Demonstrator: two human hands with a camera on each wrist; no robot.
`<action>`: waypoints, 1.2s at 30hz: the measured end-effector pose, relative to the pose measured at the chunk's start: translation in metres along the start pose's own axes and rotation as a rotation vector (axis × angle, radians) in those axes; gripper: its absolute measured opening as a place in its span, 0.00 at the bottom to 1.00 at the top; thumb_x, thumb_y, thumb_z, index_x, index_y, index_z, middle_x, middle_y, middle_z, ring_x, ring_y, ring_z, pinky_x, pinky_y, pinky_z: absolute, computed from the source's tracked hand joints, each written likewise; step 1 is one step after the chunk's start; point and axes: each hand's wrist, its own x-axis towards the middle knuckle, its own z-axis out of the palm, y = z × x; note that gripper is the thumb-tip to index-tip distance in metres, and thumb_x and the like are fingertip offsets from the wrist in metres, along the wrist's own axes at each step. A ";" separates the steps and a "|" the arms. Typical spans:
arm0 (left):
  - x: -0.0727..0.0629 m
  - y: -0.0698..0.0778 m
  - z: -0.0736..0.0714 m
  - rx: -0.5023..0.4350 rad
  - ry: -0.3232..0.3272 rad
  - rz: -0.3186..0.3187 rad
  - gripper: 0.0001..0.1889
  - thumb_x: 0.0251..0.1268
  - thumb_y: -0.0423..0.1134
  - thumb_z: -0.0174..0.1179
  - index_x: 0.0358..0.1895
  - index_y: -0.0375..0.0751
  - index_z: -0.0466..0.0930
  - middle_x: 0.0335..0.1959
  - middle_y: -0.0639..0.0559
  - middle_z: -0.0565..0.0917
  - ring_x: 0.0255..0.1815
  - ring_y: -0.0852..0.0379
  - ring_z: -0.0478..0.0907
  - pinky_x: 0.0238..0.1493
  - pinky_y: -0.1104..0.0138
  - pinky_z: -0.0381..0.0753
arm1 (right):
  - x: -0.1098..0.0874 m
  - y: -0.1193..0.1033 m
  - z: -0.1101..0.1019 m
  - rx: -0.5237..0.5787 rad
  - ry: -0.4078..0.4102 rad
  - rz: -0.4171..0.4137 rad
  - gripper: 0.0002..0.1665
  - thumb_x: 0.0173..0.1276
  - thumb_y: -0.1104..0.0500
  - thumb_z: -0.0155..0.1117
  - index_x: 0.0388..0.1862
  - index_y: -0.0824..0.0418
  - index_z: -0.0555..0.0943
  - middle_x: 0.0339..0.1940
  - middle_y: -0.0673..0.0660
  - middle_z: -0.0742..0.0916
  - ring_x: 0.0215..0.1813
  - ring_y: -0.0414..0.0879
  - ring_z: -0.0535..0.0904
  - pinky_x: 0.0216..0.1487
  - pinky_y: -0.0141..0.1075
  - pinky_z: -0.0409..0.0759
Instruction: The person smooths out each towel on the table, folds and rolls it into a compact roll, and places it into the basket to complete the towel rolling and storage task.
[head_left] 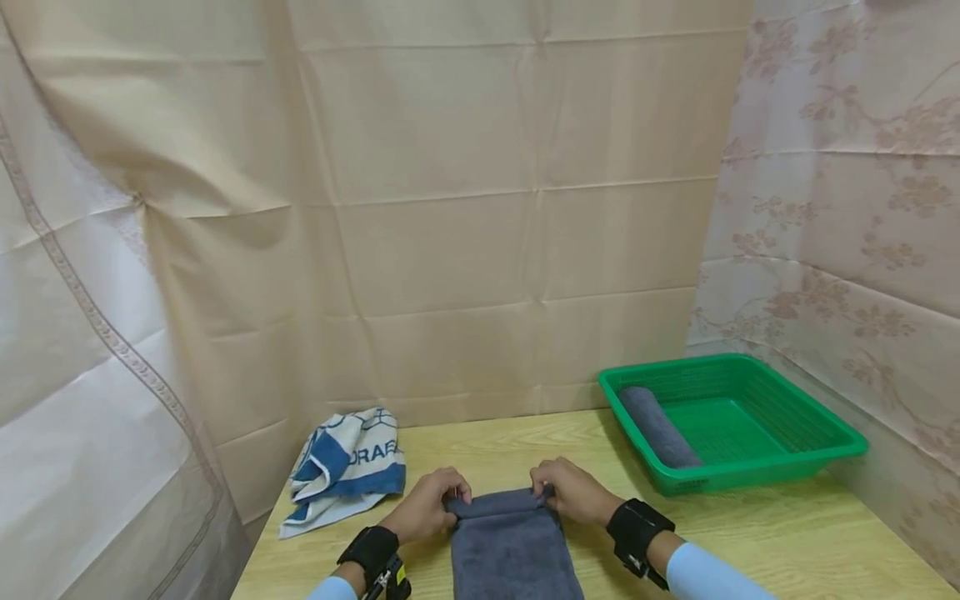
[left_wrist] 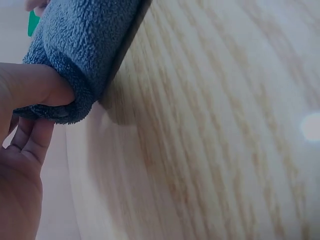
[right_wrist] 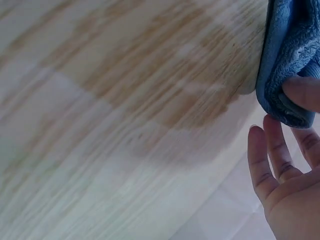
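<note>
A dark grey towel (head_left: 513,554) lies lengthwise on the table, its far end turned over into a thick roll. At the left end of that roll, my left hand (head_left: 429,507) pinches the cloth. My right hand (head_left: 576,493) pinches the opposite end. Up close in the left wrist view, the thumb presses into the fold of the fuzzy towel (left_wrist: 95,40) with fingers beneath. The right wrist view shows the thumb on the rolled towel edge (right_wrist: 287,65) and fingers below it, some of them spread. The towel's near end runs out of the head view.
A green plastic basket (head_left: 757,475) stands at the back right, with a rolled grey towel (head_left: 660,429) along its left side. A crumpled blue-and-white towel (head_left: 348,462) lies at the back left. Cloth curtains (head_left: 450,250) hang behind the wooden table (head_left: 720,533).
</note>
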 end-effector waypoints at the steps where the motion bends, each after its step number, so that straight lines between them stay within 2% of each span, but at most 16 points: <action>1: -0.001 0.000 0.000 -0.003 -0.006 -0.002 0.25 0.46 0.16 0.71 0.36 0.54 0.82 0.34 0.63 0.76 0.36 0.62 0.71 0.40 0.67 0.72 | -0.001 -0.002 -0.001 0.011 -0.018 0.020 0.25 0.54 0.78 0.71 0.31 0.47 0.79 0.36 0.40 0.84 0.39 0.36 0.77 0.43 0.36 0.78; 4: -0.002 0.000 -0.002 -0.021 -0.034 0.006 0.26 0.46 0.14 0.69 0.37 0.55 0.84 0.35 0.64 0.77 0.37 0.63 0.72 0.41 0.67 0.74 | -0.005 -0.009 -0.008 0.065 -0.086 0.130 0.19 0.59 0.70 0.70 0.31 0.44 0.81 0.33 0.37 0.83 0.36 0.35 0.75 0.35 0.34 0.75; 7: -0.006 -0.003 -0.005 -0.058 -0.069 0.033 0.31 0.47 0.09 0.59 0.40 0.54 0.85 0.39 0.64 0.80 0.39 0.65 0.75 0.43 0.68 0.78 | -0.007 -0.016 -0.015 0.139 -0.135 0.256 0.10 0.68 0.57 0.68 0.27 0.43 0.82 0.30 0.36 0.82 0.27 0.36 0.70 0.28 0.33 0.69; 8: -0.008 -0.003 -0.007 -0.073 -0.077 0.042 0.33 0.48 0.07 0.55 0.41 0.54 0.86 0.40 0.64 0.81 0.40 0.65 0.76 0.44 0.67 0.79 | -0.007 -0.017 -0.017 0.175 -0.141 0.285 0.13 0.72 0.53 0.67 0.25 0.45 0.81 0.27 0.38 0.80 0.23 0.37 0.68 0.27 0.33 0.67; 10: -0.010 -0.003 -0.009 -0.105 -0.085 0.055 0.34 0.49 0.07 0.49 0.43 0.53 0.87 0.42 0.62 0.82 0.43 0.64 0.78 0.46 0.66 0.81 | -0.006 -0.019 -0.019 0.254 -0.126 0.328 0.19 0.74 0.48 0.66 0.21 0.50 0.82 0.28 0.38 0.83 0.20 0.38 0.66 0.27 0.33 0.66; 13: -0.011 -0.001 -0.010 -0.158 -0.084 0.039 0.28 0.62 0.15 0.50 0.44 0.54 0.89 0.44 0.61 0.83 0.45 0.63 0.80 0.47 0.66 0.80 | -0.005 -0.015 -0.019 0.360 -0.093 0.370 0.23 0.74 0.49 0.68 0.20 0.58 0.82 0.32 0.41 0.87 0.21 0.39 0.70 0.27 0.32 0.68; 15: -0.010 0.001 -0.009 -0.190 -0.071 0.018 0.19 0.72 0.25 0.54 0.43 0.54 0.90 0.42 0.60 0.84 0.43 0.62 0.80 0.44 0.65 0.80 | -0.005 -0.012 -0.018 0.429 -0.079 0.405 0.18 0.72 0.53 0.71 0.24 0.61 0.82 0.37 0.46 0.89 0.27 0.40 0.74 0.28 0.33 0.69; 16: -0.010 0.002 -0.008 -0.199 -0.063 0.006 0.15 0.76 0.31 0.56 0.42 0.55 0.91 0.41 0.60 0.84 0.42 0.61 0.80 0.43 0.66 0.80 | -0.006 -0.012 -0.018 0.457 -0.077 0.421 0.16 0.71 0.54 0.72 0.27 0.63 0.81 0.36 0.48 0.88 0.30 0.41 0.75 0.30 0.33 0.70; 18: -0.011 0.001 -0.005 -0.206 -0.044 -0.029 0.10 0.77 0.42 0.60 0.40 0.56 0.91 0.38 0.60 0.84 0.38 0.61 0.80 0.38 0.67 0.78 | -0.007 -0.010 -0.017 0.517 -0.086 0.446 0.14 0.70 0.57 0.73 0.33 0.65 0.80 0.36 0.51 0.86 0.32 0.44 0.75 0.31 0.34 0.71; 20: -0.011 0.000 -0.002 -0.203 -0.027 -0.066 0.07 0.74 0.48 0.64 0.37 0.56 0.90 0.34 0.60 0.84 0.34 0.61 0.79 0.35 0.67 0.78 | -0.007 -0.011 -0.015 0.573 -0.103 0.469 0.13 0.69 0.58 0.73 0.39 0.66 0.79 0.34 0.53 0.83 0.34 0.45 0.75 0.33 0.36 0.72; 23: -0.013 -0.003 0.000 -0.223 -0.023 -0.133 0.09 0.68 0.50 0.69 0.39 0.51 0.87 0.33 0.57 0.84 0.34 0.59 0.79 0.36 0.66 0.78 | -0.007 -0.013 -0.013 0.627 -0.142 0.495 0.13 0.70 0.59 0.73 0.45 0.68 0.83 0.35 0.53 0.85 0.34 0.45 0.76 0.34 0.37 0.75; 27: -0.012 -0.004 0.000 -0.285 -0.071 -0.229 0.16 0.68 0.50 0.70 0.48 0.42 0.86 0.39 0.54 0.83 0.40 0.55 0.79 0.42 0.60 0.79 | -0.007 -0.013 -0.014 0.632 -0.190 0.510 0.13 0.71 0.59 0.71 0.49 0.67 0.87 0.38 0.52 0.89 0.36 0.45 0.80 0.35 0.39 0.78; 31: -0.012 -0.003 -0.002 -0.288 -0.129 -0.284 0.15 0.69 0.52 0.68 0.48 0.44 0.89 0.41 0.54 0.86 0.42 0.54 0.80 0.44 0.56 0.80 | -0.006 -0.009 -0.018 0.626 -0.231 0.521 0.11 0.72 0.56 0.71 0.45 0.63 0.90 0.35 0.51 0.89 0.33 0.43 0.78 0.33 0.37 0.78; 36: -0.012 -0.003 -0.002 -0.300 -0.161 -0.305 0.12 0.69 0.51 0.69 0.43 0.47 0.90 0.38 0.54 0.87 0.39 0.54 0.80 0.41 0.57 0.79 | -0.007 -0.005 -0.021 0.618 -0.272 0.536 0.10 0.69 0.55 0.74 0.42 0.61 0.91 0.34 0.51 0.90 0.33 0.43 0.80 0.34 0.38 0.81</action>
